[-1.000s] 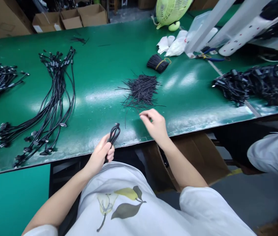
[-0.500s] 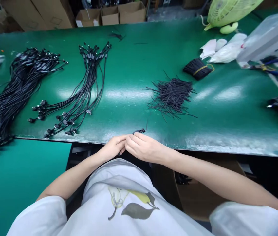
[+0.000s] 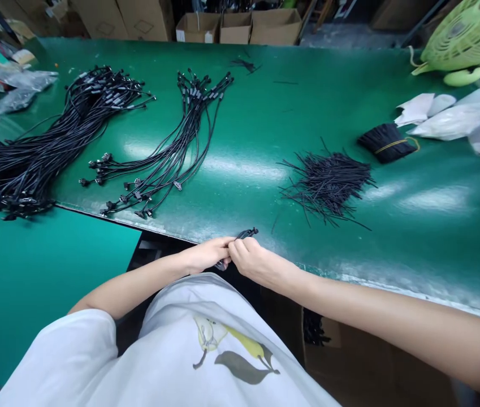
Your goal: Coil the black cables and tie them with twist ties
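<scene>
A folded black cable (image 3: 247, 232) pokes out past my fingers at the table's front edge, and a grey connector end shows below them. My left hand (image 3: 211, 252) is closed around it from the left. Against it, my right hand (image 3: 246, 254) is pinched at the same spot; whether a thin tie is between its fingers is hidden. To the right of my hands lies a loose pile of short black ties (image 3: 332, 185). Left of them, a small group of black cables with connectors (image 3: 180, 141) is spread on the table.
A larger heap of black cables (image 3: 65, 135) lies at the left. A banded bundle of black ties (image 3: 386, 142), white wrappers (image 3: 447, 116) and a green fan (image 3: 464, 37) are on the right. Cardboard boxes (image 3: 197, 28) stand beyond the green table (image 3: 260, 124).
The view has turned left, so the table's things appear further right. My hands stay together at the edge, and more of the folded cable shows above my fingers.
</scene>
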A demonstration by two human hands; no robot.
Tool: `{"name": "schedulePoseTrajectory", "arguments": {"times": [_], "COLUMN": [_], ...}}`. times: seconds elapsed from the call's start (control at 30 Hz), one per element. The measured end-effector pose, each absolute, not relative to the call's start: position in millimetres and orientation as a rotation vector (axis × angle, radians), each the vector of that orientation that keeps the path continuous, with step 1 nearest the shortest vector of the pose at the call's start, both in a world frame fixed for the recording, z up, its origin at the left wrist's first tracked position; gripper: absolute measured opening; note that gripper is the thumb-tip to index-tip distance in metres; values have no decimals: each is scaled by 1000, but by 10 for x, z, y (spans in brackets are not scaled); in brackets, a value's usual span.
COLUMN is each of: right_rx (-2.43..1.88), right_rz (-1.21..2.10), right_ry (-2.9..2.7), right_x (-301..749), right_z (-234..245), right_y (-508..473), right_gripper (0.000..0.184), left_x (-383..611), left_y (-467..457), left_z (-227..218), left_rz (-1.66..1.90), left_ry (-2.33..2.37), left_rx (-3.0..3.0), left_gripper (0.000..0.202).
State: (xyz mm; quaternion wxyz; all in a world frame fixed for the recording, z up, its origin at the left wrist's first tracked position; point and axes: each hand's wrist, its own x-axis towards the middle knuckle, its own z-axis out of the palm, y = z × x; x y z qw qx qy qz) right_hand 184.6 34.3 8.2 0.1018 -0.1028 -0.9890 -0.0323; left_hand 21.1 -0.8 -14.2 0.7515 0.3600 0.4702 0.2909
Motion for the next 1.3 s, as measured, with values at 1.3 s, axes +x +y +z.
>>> {"name": "schedulePoseTrajectory", "arguments": {"times": [1.3], "right_rx": [-655], "right_rz": [408], "right_ry": [-2600], "right_x": [1701], "right_z": [36], "right_y": [379], "right_gripper": [30], "left_x": [-171], "left_y": [-13], "left_z": [214], "left_rz": [1015], "left_ry": [1126], "left_rx": [1258], "left_gripper": [65]}}
